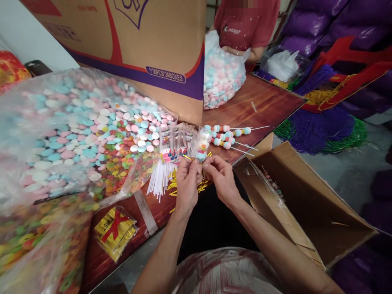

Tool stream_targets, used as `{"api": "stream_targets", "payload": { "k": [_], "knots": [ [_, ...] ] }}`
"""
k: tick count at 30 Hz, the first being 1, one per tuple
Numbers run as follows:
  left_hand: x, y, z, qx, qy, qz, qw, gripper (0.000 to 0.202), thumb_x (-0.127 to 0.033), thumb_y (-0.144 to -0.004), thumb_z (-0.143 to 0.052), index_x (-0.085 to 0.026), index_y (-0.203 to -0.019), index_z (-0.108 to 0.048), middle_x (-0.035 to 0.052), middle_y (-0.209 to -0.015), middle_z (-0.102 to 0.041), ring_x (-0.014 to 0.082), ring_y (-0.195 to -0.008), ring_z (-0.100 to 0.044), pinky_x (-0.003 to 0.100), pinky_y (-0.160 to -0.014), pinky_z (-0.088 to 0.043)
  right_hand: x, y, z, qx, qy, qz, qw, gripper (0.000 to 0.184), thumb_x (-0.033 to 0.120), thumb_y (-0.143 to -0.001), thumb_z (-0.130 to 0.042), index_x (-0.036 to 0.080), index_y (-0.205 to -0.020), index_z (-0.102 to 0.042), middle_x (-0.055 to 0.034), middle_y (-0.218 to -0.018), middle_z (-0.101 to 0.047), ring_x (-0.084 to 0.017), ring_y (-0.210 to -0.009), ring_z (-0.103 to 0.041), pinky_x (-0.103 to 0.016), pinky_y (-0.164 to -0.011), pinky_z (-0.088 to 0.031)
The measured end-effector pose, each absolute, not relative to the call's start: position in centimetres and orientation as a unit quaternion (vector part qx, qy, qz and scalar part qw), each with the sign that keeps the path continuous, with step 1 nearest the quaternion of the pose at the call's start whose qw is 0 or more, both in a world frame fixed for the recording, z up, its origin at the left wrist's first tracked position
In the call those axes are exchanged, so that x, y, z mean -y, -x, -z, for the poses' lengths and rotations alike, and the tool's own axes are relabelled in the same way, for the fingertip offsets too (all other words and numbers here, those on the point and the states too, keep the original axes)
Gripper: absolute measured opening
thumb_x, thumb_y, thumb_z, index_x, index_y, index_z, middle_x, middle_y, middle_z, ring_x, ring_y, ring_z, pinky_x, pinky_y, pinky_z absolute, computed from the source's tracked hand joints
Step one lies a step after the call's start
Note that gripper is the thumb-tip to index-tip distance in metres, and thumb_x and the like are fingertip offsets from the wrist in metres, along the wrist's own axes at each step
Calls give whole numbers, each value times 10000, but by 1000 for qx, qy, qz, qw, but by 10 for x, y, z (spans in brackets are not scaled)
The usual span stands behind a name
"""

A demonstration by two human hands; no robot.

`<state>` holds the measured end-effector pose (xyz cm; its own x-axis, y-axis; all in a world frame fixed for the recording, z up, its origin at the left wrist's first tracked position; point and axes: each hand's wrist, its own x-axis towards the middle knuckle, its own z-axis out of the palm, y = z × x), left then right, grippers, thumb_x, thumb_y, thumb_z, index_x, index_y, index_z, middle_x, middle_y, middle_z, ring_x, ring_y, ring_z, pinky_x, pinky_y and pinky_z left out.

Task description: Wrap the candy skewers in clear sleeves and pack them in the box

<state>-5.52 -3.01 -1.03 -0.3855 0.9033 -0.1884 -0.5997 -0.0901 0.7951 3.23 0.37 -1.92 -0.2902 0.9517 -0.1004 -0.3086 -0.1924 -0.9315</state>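
My left hand and my right hand are closed together at the neck of a clear cellophane packet that holds a candy skewer of pink, white and blue discs. A thin gold twist tie sticks out by my left fingers. Both hands pinch the packet just above the table's near edge. Three finished candy skewers lie on the wooden table just beyond my hands. A bundle of white sticks and loose gold ties lie left of my left hand.
A big open bag of pastel candy discs and ring candies fills the left. A pack of gold ties lies near the table edge. A large carton stands behind. An open box sits at right. A person in red sits behind another candy bag.
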Motion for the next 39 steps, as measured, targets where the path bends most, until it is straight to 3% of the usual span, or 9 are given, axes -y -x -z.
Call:
{"api": "stream_targets", "payload": {
  "k": [4,8,12,16,21,26,30,33,39],
  "knots": [
    [37,63,-1,-347,-66,-641,681,301,-216,-783,-766,-174,-747,-470,-96,-537,-326,14,-415,-185,114,-383,-150,-10,-47,12,422,300,-746,418,273,349,-731,-742,197,-712,-516,47,-694,-459,-77,-551,-339,-210,-484,-273],
    [39,65,-7,-345,-61,-553,756,333,-208,-763,-767,-175,-706,-440,-100,-525,-304,13,-411,-155,116,-375,-116,-18,-67,7,537,258,-715,366,148,329,-824,-663,214,-825,-570,30,-743,-514,-105,-608,-400,-220,-537,-348],
    [34,50,-5,-455,-153,-560,675,357,-340,-746,-800,-179,-748,-481,-85,-514,-398,22,-407,-213,135,-387,-132,-21,-74,7,672,311,-545,393,65,236,-891,-523,223,-931,-573,4,-813,-541,-149,-728,-470,-270,-679,-418],
    [31,34,4,-521,-263,-642,498,259,-406,-823,-724,-194,-821,-574,-57,-562,-469,66,-480,-366,163,-449,-272,-17,-72,7,702,389,-432,412,58,173,-857,-488,228,-841,-487,16,-753,-504,-143,-665,-443,-277,-645,-390],
    [33,34,10,-542,-342,-623,448,176,-338,-832,-718,-180,-909,-714,-6,-697,-587,103,-640,-509,197,-619,-412,-18,-72,6,592,418,-580,372,72,175,-815,-481,235,-852,-495,66,-668,-499,-87,-447,-415,-221,-414,-336],
    [26,40,9,-498,-210,-616,573,289,-372,-732,-803,-135,-784,-645,-45,-577,-499,22,-438,-308,155,-416,-202,-10,-75,12,491,394,-677,382,131,292,-876,-550,238,-795,-462,93,-587,-510,-55,-353,-308,-184,-325,-275],
    [22,41,4,-451,-115,-601,650,355,-315,-658,-862,-128,-743,-572,-70,-577,-471,-7,-421,-252,132,-402,-186,-4,-87,17,656,385,-454,463,141,266,-954,-499,237,-935,-635,-34,-854,-686,-124,-648,-607,-249,-580,-508],
    [21,40,0,-438,-84,-585,677,379,-297,-642,-876,-133,-779,-564,-80,-599,-468,-12,-423,-263,120,-403,-206,-9,-97,22,775,339,-285,451,271,193,-955,-477,264,-1032,-727,-88,-1048,-718,-198,-930,-674,-352,-814,-545],
    [21,29,-7,-412,-50,-572,708,410,-246,-628,-890,-159,-848,-555,-93,-644,-477,-24,-420,-288,99,-406,-213,-19,-104,24,820,326,-136,450,254,169,-939,-517,272,-986,-744,-72,-913,-741,-198,-792,-665,-346,-700,-541]
  ]
}}
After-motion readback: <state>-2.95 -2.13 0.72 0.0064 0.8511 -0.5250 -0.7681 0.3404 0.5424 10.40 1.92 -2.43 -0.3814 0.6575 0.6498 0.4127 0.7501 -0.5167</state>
